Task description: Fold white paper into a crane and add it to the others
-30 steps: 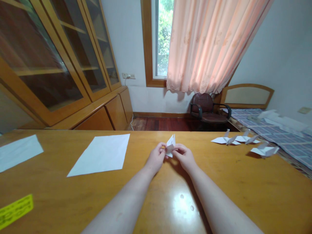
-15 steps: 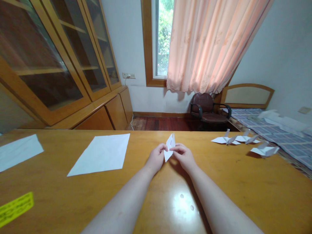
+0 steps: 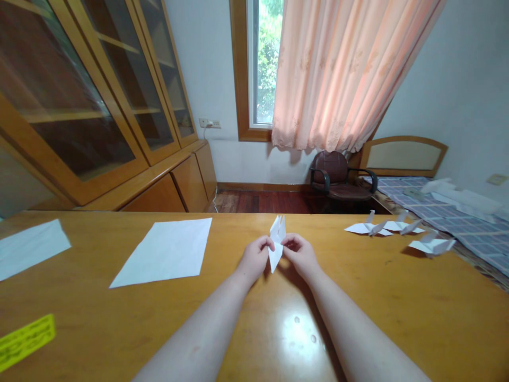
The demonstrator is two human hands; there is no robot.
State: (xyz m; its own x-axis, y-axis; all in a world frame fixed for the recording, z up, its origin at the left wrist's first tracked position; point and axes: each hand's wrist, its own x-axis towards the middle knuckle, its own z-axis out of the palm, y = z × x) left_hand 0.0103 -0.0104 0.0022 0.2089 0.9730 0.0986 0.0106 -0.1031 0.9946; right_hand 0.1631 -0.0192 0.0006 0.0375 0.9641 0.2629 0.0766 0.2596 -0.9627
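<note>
Between my two hands, above the far half of the wooden table [image 3: 175, 329], is a small folded white paper [image 3: 275, 257]. Its two narrow points stand upward and a broader point hangs down toward me. My left hand [image 3: 255, 258] pinches its left side, the thumb lying over the front. From the right, my right hand [image 3: 301, 256] grips the opposite edge between thumb and fingers. The fingertips behind the paper are hidden.
Left of my hands lies a flat white sheet [image 3: 167, 252], with another white sheet [image 3: 34, 248] farther left. Folded paper cranes [image 3: 431, 245] stand at the far right. A yellow label [image 3: 27, 339] is at the near left. Beyond are a chair [image 3: 332, 172] and a bed [image 3: 449, 204].
The folded paper has tilted, its lower point now reaching farther down and its upper points spread apart. My right fingers have drawn back from its middle to its right edge.
</note>
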